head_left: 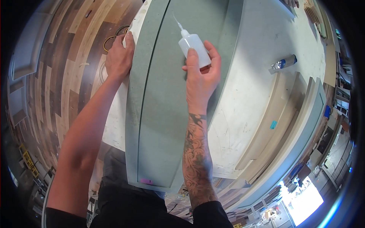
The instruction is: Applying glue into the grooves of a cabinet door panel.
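Note:
A grey-green cabinet door with a raised frame and a recessed middle lies lengthwise before me on a white worktable. My right hand grips a white squeeze bottle above the door's recessed middle. The bottle is tilted, its thin clear nozzle pointing up and left, toward the dark groove along the left frame. At the door's left edge, my left hand has its fingers bent and holds the edge; part of its grasp is hidden. A pink sticker marks the door's near end.
To the right lie long beige boards with a teal tape piece, beside another grey-green panel. A blue-and-silver tube-like item rests on the table. Cable loops hang by the left edge, over the wood-plank floor. Another person's hand shows top right.

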Tool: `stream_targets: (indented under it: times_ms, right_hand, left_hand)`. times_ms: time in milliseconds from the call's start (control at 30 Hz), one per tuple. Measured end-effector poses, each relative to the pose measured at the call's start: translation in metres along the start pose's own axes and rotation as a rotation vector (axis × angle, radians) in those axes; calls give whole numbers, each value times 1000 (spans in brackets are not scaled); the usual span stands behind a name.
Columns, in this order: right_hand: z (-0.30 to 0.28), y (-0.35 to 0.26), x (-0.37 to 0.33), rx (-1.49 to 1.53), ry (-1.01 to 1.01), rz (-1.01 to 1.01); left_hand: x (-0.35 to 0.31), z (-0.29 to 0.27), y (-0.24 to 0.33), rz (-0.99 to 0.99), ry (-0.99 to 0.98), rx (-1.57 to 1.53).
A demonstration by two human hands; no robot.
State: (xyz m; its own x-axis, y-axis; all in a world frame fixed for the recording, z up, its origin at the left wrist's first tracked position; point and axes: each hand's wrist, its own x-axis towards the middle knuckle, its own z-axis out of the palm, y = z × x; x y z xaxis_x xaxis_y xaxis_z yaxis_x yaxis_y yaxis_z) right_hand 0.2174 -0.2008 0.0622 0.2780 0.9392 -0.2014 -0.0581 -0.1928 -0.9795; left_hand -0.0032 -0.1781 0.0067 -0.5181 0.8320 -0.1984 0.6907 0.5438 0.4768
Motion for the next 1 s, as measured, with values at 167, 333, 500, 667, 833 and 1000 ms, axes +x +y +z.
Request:
stream_targets:
  times_ms: [167,333,500,667,833,1000]
  right_hand:
    - [13,3,10,0,37,-118]
    - [17,20,19,72,105,-222]
    - [18,19,18,65,171,-260]
    - [8,28,3,79,170,-271]
    - [-1,16,-4,183,185,-204]
    - [-18,20,-11,192,278,-215]
  left_hand:
    - [-2,0,3,-57,-25,25]
    - [-4,-4,11,-78,-43,50]
    - [-8,-6,15,50,-3,-9]
    - [-16,1,5,372,141,-171]
    - [-17,6,-6,635,232,38]
    - [-38,4,2,722,79,75]
